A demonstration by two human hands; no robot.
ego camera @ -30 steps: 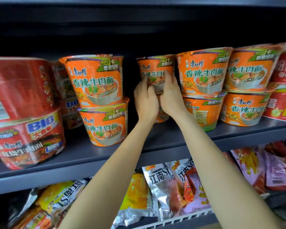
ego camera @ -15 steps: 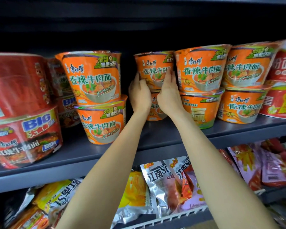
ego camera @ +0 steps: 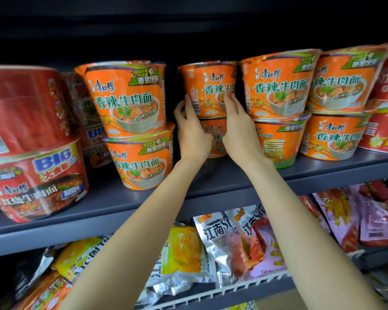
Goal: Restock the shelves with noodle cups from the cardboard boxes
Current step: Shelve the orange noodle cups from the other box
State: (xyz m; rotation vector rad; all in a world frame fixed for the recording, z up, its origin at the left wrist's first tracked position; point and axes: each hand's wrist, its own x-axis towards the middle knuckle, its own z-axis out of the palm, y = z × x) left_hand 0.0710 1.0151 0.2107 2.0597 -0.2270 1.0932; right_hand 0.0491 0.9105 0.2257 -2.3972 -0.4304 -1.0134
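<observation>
An orange noodle cup (ego camera: 208, 86) sits set back on the grey shelf (ego camera: 121, 202), stacked on a lower orange cup (ego camera: 213, 135). My left hand (ego camera: 192, 133) grips its left side, fingers curled round the wall. My right hand (ego camera: 240, 130) holds its right front, fingers lying up the cup. Stacks of two orange cups stand on either side: a left stack (ego camera: 130, 101) nearer the shelf's front edge, and two right stacks (ego camera: 278, 86) (ego camera: 343, 83).
Large red noodle bowls (ego camera: 34, 175) fill the shelf's left end, and more red bowls (ego camera: 383, 128) stand at the far right. Below, a wire rack (ego camera: 244, 285) holds snack bags (ego camera: 240, 240). A dark shelf underside spans the top.
The upper cup has turned between my hands, its barcode panel now facing front. My left hand has slipped round to the cup's left side. The view has moved closer.
</observation>
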